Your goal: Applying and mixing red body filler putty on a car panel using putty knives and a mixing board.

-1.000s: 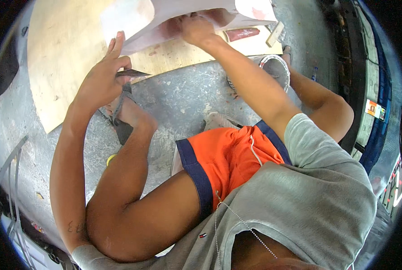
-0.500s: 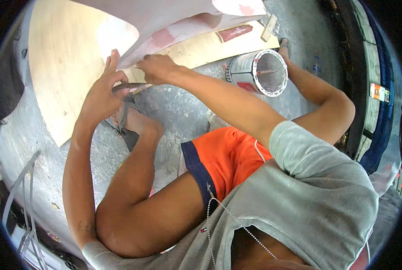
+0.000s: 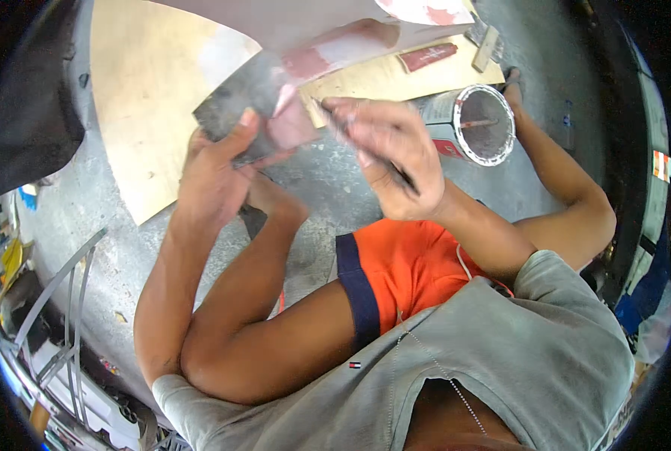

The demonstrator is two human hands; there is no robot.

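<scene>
My left hand (image 3: 213,177) grips a dark flat mixing plate (image 3: 234,98), thumb on top, tilted so its face shows. Pink putty (image 3: 292,126) is smeared over the plate's right side. Closed around a thin putty spreader (image 3: 334,122), my right hand (image 3: 401,158) is just right of the plate; motion blurs the hand and the tool. Whether the blade touches the putty I cannot tell. Beyond both hands stands a curved grey panel (image 3: 298,26) with pinkish and reddish patches, over a plywood sheet (image 3: 136,90).
A red tube (image 3: 428,57) and a pale block (image 3: 486,49) lie on the plywood's far right. Near my right forearm, a white-rimmed can (image 3: 442,124) lies tipped, with a stick (image 3: 480,122) inside. Grey metal tubing (image 3: 68,316) stands at left.
My right hand has drawn back from the panel's lower edge, toward me and right. My left hand has turned the plate from edge-on to face-up, showing the putty. The view has shifted slightly.
</scene>
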